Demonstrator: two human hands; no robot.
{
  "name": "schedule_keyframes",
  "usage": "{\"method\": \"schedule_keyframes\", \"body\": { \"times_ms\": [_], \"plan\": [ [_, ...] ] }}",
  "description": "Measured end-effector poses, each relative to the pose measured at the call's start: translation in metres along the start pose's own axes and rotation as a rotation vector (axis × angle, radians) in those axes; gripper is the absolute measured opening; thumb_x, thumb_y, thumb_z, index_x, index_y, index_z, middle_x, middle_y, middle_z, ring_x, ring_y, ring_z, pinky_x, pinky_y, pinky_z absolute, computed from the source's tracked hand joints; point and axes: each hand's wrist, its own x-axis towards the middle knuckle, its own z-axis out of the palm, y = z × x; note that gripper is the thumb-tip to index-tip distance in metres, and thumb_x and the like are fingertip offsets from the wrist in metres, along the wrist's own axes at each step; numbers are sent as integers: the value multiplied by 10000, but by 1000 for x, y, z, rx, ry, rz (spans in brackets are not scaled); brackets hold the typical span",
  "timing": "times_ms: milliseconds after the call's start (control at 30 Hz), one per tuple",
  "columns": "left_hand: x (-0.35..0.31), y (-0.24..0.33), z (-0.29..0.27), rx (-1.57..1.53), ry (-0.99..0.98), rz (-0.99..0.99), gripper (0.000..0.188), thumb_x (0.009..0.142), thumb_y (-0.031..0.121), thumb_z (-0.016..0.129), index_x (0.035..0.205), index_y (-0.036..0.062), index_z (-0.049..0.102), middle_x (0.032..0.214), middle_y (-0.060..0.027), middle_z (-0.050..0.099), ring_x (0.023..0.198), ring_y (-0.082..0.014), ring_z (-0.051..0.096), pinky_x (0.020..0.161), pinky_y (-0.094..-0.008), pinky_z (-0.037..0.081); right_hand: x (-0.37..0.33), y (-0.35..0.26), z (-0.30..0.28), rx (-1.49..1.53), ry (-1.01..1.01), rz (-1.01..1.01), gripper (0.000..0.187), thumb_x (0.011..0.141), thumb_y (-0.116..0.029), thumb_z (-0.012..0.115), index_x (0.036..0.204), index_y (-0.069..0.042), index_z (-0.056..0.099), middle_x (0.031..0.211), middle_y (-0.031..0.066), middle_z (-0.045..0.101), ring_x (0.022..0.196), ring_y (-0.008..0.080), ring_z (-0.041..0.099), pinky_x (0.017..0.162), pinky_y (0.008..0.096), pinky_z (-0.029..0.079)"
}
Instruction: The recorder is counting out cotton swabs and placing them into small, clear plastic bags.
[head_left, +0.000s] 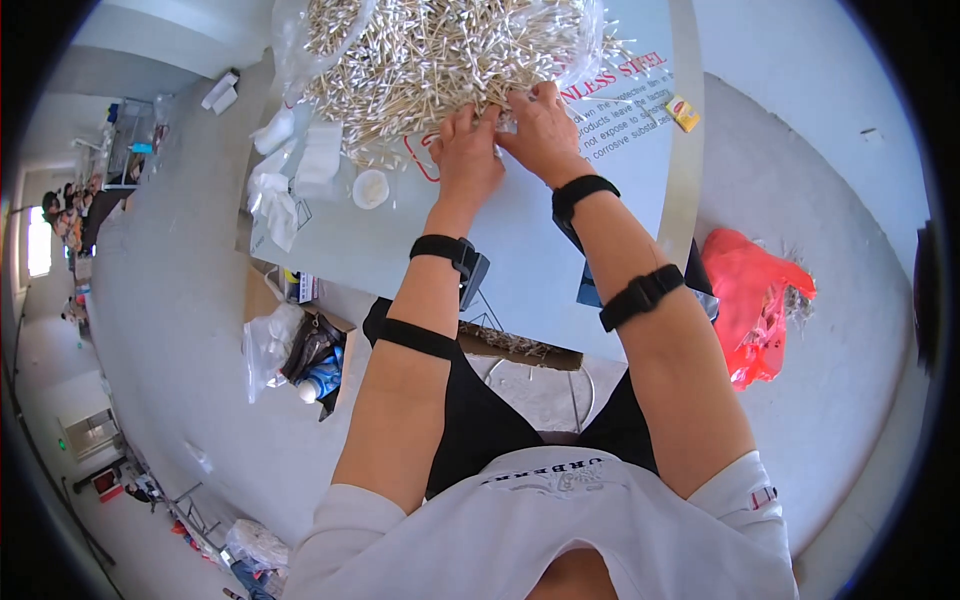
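Observation:
A large heap of cotton swabs [420, 60] with pale sticks and white tips lies on the far part of a metal-topped table [350, 235]. At the heap's near edge, my left hand [468, 160] has its fingers curled and their tips in among the swabs. Close beside it on the right, my right hand [545, 135] also bends its fingers onto swabs. The fingertips are partly hidden, so how many swabs each hand grips is unclear. To the left of my hands stands a small round white container [371, 189].
Clear plastic bagging [290, 45] flanks the heap. White packets [318, 160] and crumpled white wrapping [275, 205] lie at the table's left, a small yellow box [683, 113] at its right. On the floor are a red plastic bag [745, 305] and an open carton [335, 375] of items.

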Motion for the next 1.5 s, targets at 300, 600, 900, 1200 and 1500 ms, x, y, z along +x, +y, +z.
{"method": "schedule_keyframes", "body": {
  "times_ms": [300, 600, 900, 1200, 1500],
  "plan": [
    [24, -29, 1, 55, 53, -6, 599, 805, 180, 671, 1365, 259, 475, 1420, -61, 432, 1338, -335, 317, 1047, -554, 262, -31, 44, 3, 126, 27, -26, 125, 809, -173, 620, 869, -67, 649, 972, 178, 567, 807, 375, 630, 722, 461, 530],
    [-20, -21, -5, -118, 114, 110, 482, 736, 23, 631, 1197, 165, 620, 1421, -116, 412, 1284, -341, 383, 989, -521, 365, -128, 49, -27, 144, 59, -137, 298, 709, -19, 703, 999, -66, 656, 1199, 147, 537, 1046, 340, 559, 889, 415, 490],
    [-113, 18, 2, -266, 104, 147, 533, 686, -3, 649, 1200, 120, 580, 1363, -123, 446, 1283, -367, 383, 1055, -498, 315, -185, 58, -69, 406, -108, 148, 469, 582, 3, 766, 1033, -52, 650, 1193, 117, 517, 1113, 325, 512, 960, 397, 429],
    [-124, 58, -10, -360, 93, 179, 317, 644, 73, 723, 944, 134, 640, 1036, -35, 556, 1034, -286, 480, 896, -417, 380, -206, 70, -109, 103, -334, -209, 240, 597, -53, 768, 769, -107, 609, 943, 30, 527, 987, 250, 511, 867, 386, 424],
    [-127, 70, 0, -372, 163, 46, 258, 682, 36, 714, 895, 154, 630, 964, -20, 560, 997, -283, 497, 838, -421, 387, -180, 50, -67, 126, -39, -166, 303, 626, -77, 776, 879, -81, 609, 944, 71, 545, 963, 277, 544, 818, 396, 466]
  ]
}}
